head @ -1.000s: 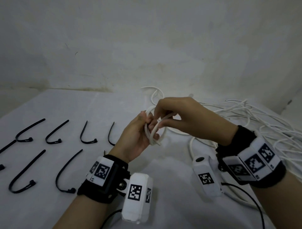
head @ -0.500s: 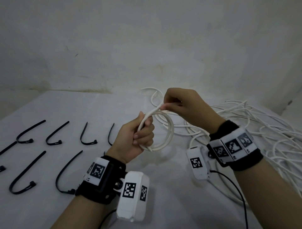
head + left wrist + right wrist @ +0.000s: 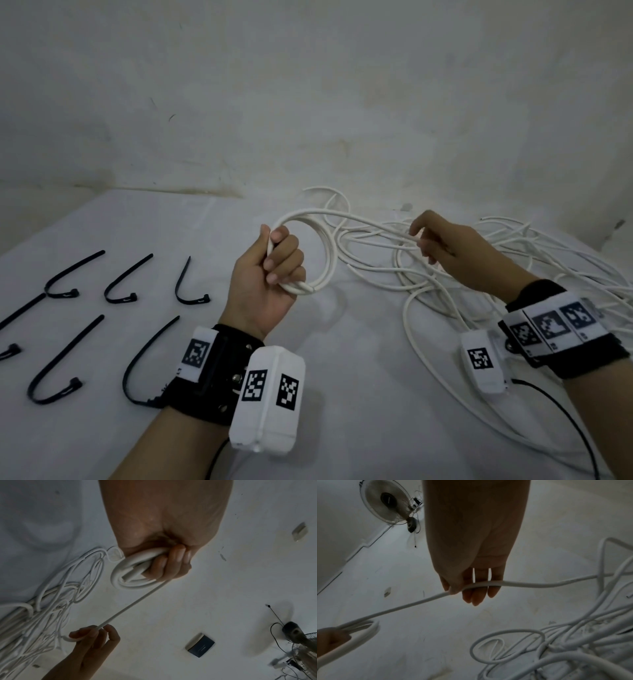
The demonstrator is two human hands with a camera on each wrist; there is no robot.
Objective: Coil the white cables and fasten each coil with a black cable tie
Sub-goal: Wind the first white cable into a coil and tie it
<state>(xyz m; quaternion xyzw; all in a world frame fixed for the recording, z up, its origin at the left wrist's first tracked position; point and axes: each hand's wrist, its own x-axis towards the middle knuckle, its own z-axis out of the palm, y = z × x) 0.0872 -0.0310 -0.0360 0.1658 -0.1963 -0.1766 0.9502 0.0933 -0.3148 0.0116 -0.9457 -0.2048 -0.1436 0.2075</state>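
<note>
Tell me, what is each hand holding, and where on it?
The left hand grips the white cable coil at its near side; the right hand pinches the loose strand running off it.

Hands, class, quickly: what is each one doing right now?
Left hand: grips the coil.
Right hand: pinches the cable running from it.
</note>
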